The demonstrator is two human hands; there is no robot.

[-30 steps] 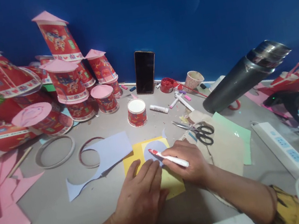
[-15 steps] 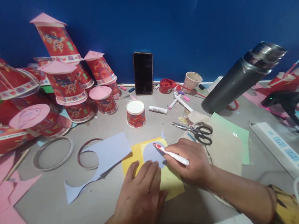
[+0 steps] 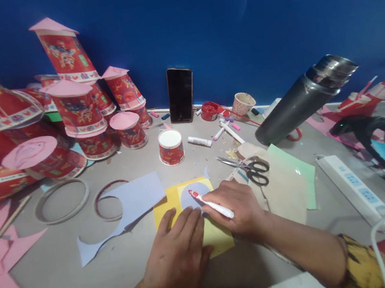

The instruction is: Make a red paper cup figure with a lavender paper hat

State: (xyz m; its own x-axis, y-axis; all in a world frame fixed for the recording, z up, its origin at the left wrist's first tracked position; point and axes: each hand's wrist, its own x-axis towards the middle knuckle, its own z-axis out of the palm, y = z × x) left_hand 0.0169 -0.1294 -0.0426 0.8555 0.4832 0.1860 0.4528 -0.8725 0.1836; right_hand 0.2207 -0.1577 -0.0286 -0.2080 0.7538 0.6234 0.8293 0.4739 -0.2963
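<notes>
My right hand [image 3: 239, 207] grips a white marker [image 3: 218, 208] with a red tip end, which points at a pale blue paper circle [image 3: 188, 197]. Under the circle lies yellow paper [image 3: 218, 238]. My left hand [image 3: 179, 250] lies flat with its fingers stretched over the yellow paper and the lower edge of the circle. To the left is a cut-out sheet of pale blue paper [image 3: 142, 195]. A short red cup piece with a white top [image 3: 171, 147] stands just beyond the paper. Black-handled scissors [image 3: 257, 172] rest on a beige cloth, right of my right hand.
Red paper cups with pink cone tops [image 3: 77, 107] are stacked at the left. A phone [image 3: 181, 95] leans on the blue wall. Tape rings [image 3: 65, 216], loose markers, a dark flask [image 3: 290, 107] and a power strip [image 3: 353, 190] lie around.
The marker tip has moved left across the pale blue circle, with my right hand following. My left hand stays on the paper. The whole view has shifted slightly.
</notes>
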